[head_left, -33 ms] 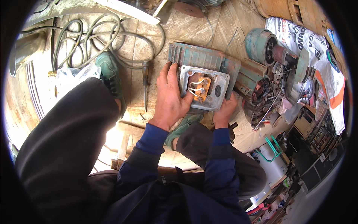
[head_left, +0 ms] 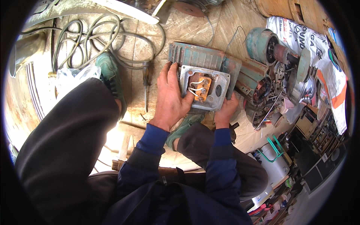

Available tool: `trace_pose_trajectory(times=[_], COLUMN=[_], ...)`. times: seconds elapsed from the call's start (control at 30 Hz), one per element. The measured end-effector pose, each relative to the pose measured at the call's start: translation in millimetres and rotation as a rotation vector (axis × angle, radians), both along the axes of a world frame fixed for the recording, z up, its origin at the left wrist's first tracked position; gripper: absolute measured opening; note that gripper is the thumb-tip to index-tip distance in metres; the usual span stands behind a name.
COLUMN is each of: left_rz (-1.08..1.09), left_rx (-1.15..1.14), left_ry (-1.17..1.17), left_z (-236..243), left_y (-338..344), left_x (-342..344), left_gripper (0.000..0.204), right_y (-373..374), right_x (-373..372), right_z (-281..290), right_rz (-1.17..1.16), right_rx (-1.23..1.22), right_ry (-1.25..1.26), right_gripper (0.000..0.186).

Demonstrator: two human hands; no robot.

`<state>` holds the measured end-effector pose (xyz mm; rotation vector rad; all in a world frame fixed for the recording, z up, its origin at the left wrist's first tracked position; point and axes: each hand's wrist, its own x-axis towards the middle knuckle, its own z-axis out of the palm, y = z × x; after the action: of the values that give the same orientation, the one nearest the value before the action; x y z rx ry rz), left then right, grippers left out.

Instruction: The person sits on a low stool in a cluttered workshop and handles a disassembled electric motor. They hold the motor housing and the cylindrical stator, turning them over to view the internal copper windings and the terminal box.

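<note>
No visible change between the two views, both hands (head_left: 170, 95) placed as before

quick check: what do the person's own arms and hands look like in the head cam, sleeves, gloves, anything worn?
Both hands are bare: no gloves, rings or watch visible. The left hand comes out of a long dark navy sleeve ending in a brighter blue ribbed cuff. The right hand has the same navy sleeve and blue cuff. The fingers look grimy. No markings on the sleeves.
</note>
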<state>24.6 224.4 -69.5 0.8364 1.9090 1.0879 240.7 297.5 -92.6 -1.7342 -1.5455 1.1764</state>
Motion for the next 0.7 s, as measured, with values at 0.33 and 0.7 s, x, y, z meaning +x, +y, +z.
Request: trace_pose_trajectory(times=[0.33, 0.7], left_rz=[-0.005, 0.353], left_rx=[0.003, 0.126], left_ry=[0.055, -0.711], left_z=[-3, -13], left_y=[-2, -21], left_x=[8, -19], left_gripper=[0.082, 0.051], right_y=[4, 3], right_x=[-14, -14], right_z=[16, 12], right_rz=[0.036, 0.034], right_rx=[0.003, 0.011], right_ry=[-0.085, -0.107], right_gripper=[0.02, 0.023])
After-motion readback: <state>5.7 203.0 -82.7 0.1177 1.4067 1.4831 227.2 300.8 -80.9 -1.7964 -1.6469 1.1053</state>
